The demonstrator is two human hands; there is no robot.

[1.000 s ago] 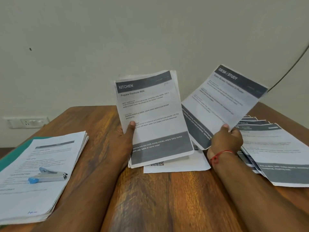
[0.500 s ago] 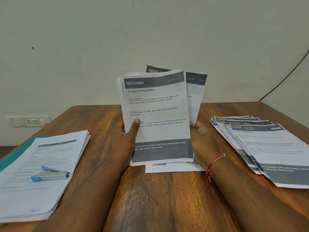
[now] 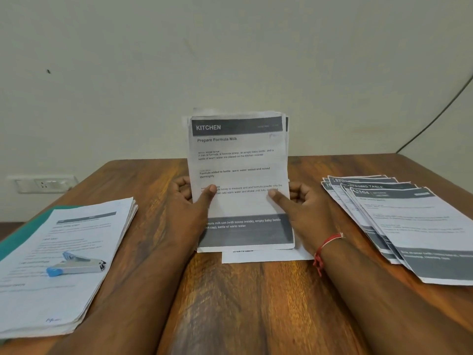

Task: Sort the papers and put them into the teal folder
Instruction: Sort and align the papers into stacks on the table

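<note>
An upright bundle of papers (image 3: 239, 160), its front sheet headed KITCHEN, stands on its lower edge on the table's middle. My left hand (image 3: 190, 201) grips its left side, thumb on the front. My right hand (image 3: 298, 203) grips its right side the same way. One loose sheet (image 3: 266, 256) lies flat under the bundle. A fanned pile of sheets (image 3: 409, 221) lies at the right. At the left a thick stack of papers (image 3: 76, 252) rests on the teal folder (image 3: 28, 228), of which only a strip shows.
A silver stapler with a blue end (image 3: 76, 265) lies on the left stack. The wooden table (image 3: 250, 303) shows bare wood between my forearms. A wall socket (image 3: 43, 184) is at the far left, and a cable (image 3: 435, 119) runs down the wall at the right.
My right hand brought the DESK / STUDY sheet behind the KITCHEN bundle and squared it in. Both hands now hold the bundle upright on the table.
</note>
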